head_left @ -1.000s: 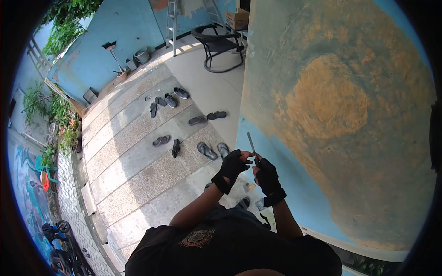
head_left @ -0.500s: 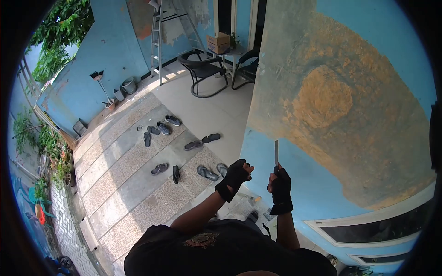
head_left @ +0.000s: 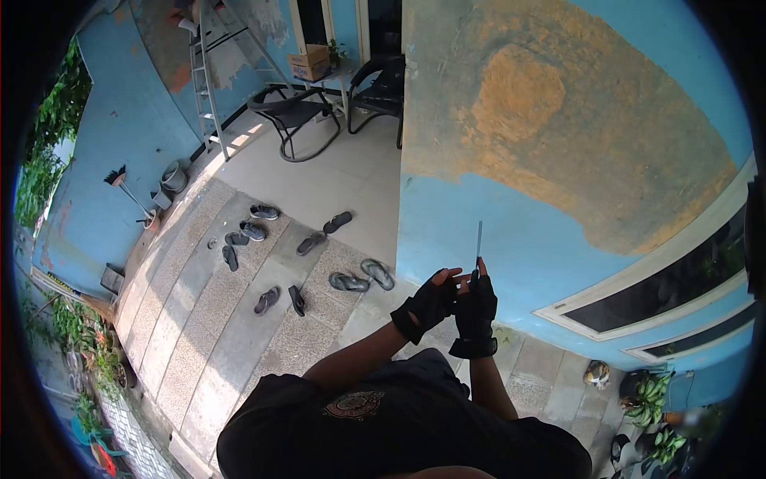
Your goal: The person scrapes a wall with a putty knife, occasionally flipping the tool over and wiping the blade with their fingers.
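My right hand, in a black fingerless glove, is closed around the dark handle of a scraper. Its thin, straight metal blade points up, seen nearly edge-on in front of the blue wall. My left hand, gloved the same way, is close beside the right one. Its thumb and forefinger reach toward the handle with their tips apart, overlapping the right hand's fingers in this view; the other fingers are partly hidden. Above the blade, a large patch of wall shows bare grey and orange-brown plaster.
Sandals and shoes lie on the paving to the left. A ladder with part of a person near its top stands behind, near black chairs and a cardboard box. A low window is at right, with potted plants below.
My view has turned to the right. My left hand has come across to the right hand, its fingers loosening from a curl. The scraper stays upright in my right hand, its blade now more edge-on.
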The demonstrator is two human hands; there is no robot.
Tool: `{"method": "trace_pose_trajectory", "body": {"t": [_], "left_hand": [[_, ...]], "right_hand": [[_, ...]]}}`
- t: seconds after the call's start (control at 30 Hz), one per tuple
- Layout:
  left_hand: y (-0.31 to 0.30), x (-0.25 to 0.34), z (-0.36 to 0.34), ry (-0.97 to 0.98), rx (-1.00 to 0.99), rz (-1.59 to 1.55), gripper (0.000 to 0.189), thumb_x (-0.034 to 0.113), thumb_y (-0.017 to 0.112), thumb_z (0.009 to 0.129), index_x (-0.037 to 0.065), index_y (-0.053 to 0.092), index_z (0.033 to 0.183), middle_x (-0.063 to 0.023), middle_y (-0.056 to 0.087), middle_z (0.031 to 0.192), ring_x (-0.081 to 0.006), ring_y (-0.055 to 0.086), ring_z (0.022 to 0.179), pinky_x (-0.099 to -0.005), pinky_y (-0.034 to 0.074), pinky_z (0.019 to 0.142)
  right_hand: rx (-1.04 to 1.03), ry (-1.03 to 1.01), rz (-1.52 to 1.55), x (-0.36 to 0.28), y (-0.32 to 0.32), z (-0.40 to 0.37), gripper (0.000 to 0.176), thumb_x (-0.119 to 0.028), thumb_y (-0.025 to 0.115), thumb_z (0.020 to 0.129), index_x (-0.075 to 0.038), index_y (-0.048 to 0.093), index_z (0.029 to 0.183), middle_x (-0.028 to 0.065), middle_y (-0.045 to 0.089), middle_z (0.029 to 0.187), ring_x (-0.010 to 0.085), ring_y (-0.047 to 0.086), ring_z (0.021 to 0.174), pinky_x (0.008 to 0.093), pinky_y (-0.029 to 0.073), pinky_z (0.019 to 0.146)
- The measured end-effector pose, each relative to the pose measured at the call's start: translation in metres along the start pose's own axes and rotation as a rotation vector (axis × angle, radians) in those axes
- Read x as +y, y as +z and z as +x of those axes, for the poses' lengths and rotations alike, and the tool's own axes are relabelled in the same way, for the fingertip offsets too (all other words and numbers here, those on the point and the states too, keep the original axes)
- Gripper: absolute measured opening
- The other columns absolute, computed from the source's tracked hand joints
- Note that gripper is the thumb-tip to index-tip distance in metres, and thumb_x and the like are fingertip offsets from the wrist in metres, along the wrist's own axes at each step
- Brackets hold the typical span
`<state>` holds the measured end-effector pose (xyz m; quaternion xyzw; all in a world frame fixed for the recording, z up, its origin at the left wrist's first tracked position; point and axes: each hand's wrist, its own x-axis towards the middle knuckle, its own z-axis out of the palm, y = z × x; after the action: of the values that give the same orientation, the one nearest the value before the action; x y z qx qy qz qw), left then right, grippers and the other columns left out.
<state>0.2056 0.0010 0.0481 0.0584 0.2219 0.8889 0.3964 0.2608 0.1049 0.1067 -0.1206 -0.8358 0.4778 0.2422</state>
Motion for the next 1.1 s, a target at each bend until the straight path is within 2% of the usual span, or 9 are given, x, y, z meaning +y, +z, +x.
{"method": "trace_pose_trajectory", "body": {"t": [0.07,0.27,0.63,0.73,0.8,0.83,0.9,1.0,1.1], "left_hand": [[-0.002,-0.017,-0.002,-0.061,-0.033,-0.095,0.054,0.045,0.053,0.098,0.009,0.044,0.137,-0.0088,0.054,0.135,-0.0211,0.058,0.114,-0.0397,0.05,0.092],[0.041,-0.023,-0.022,-0.024,-0.118,0.225,0.055,0.039,0.052,0.099,0.007,0.038,0.143,-0.0081,0.051,0.138,-0.0218,0.054,0.122,-0.0407,0.047,0.098],[0.049,-0.081,-0.059,-0.006,-0.013,0.239,0.041,0.029,0.052,0.1,0.004,0.048,0.133,-0.0138,0.051,0.138,-0.0263,0.049,0.129,-0.0451,0.047,0.098],[0.059,-0.082,-0.058,0.0,0.013,0.438,0.035,0.031,0.054,0.099,0.002,0.057,0.12,-0.0138,0.059,0.126,-0.0248,0.057,0.119,-0.0408,0.047,0.098],[0.055,-0.083,-0.053,0.098,0.175,0.612,0.033,0.034,0.055,0.099,0.001,0.062,0.102,-0.0106,0.067,0.098,-0.0191,0.064,0.096,-0.0335,0.051,0.085],[0.049,-0.08,-0.051,0.092,0.167,0.61,0.033,0.034,0.055,0.099,0.001,0.062,0.102,-0.0106,0.067,0.098,-0.0191,0.064,0.096,-0.0335,0.051,0.085],[0.042,-0.068,-0.047,0.164,0.158,0.593,0.037,0.038,0.055,0.099,0.001,0.06,0.093,-0.0043,0.059,0.07,-0.0133,0.059,0.066,-0.0278,0.047,0.067],[0.035,-0.034,-0.05,0.021,0.22,0.684,0.041,0.041,0.053,0.1,0.002,0.059,0.09,0.0003,0.046,0.058,-0.0078,0.043,0.051,-0.0251,0.038,0.054],[0.023,0.006,-0.051,0.053,0.159,0.638,0.041,0.041,0.054,0.099,0.001,0.065,0.093,0.0036,0.047,0.061,-0.0058,0.044,0.048,-0.0242,0.037,0.046]], "right_hand": [[-0.018,-0.08,-0.191,-0.001,-0.011,-0.003,0.054,-0.008,0.054,0.088,-0.005,0.046,0.141,0.0092,0.066,0.08,0.0209,0.064,0.062,0.0322,0.052,0.058],[0.096,-0.181,-0.068,0.012,-0.031,-0.021,0.047,-0.012,0.055,0.096,-0.005,0.046,0.141,0.0046,0.064,0.078,0.0166,0.063,0.061,0.0311,0.05,0.057],[0.03,0.051,-0.083,0.037,-0.082,-0.087,0.05,-0.01,0.053,0.095,-0.007,0.043,0.144,0.0088,0.066,0.092,0.0171,0.063,0.072,0.0295,0.051,0.065],[0.123,0.055,-0.031,0.042,-0.085,-0.093,0.06,-0.006,0.054,0.093,-0.008,0.035,0.149,0.0057,0.065,0.085,0.0126,0.061,0.07,0.0284,0.049,0.063],[0.138,0.128,0.003,0.038,-0.093,-0.093,0.063,-0.005,0.053,0.092,-0.008,0.031,0.151,0.0051,0.064,0.082,0.012,0.06,0.07,0.0279,0.049,0.063],[0.145,0.203,0.045,0.034,-0.095,-0.093,0.066,-0.004,0.053,0.091,-0.008,0.028,0.152,0.0045,0.064,0.079,0.0114,0.06,0.07,0.0274,0.049,0.064],[0.195,0.213,0.056,0.031,-0.094,-0.09,0.068,-0.004,0.052,0.091,-0.008,0.024,0.153,0.0023,0.063,0.074,0.009,0.057,0.065,0.0246,0.047,0.062],[0.277,0.228,0.202,0.022,-0.08,-0.085,0.067,-0.004,0.05,0.094,-0.006,0.02,0.153,0.0006,0.063,0.076,0.0036,0.049,0.056,0.02,0.042,0.053],[0.27,0.259,0.336,0.007,-0.052,-0.077,0.066,-0.004,0.05,0.095,-0.005,0.019,0.153,0.0025,0.064,0.077,0.0032,0.049,0.056,0.0192,0.041,0.051]]}}
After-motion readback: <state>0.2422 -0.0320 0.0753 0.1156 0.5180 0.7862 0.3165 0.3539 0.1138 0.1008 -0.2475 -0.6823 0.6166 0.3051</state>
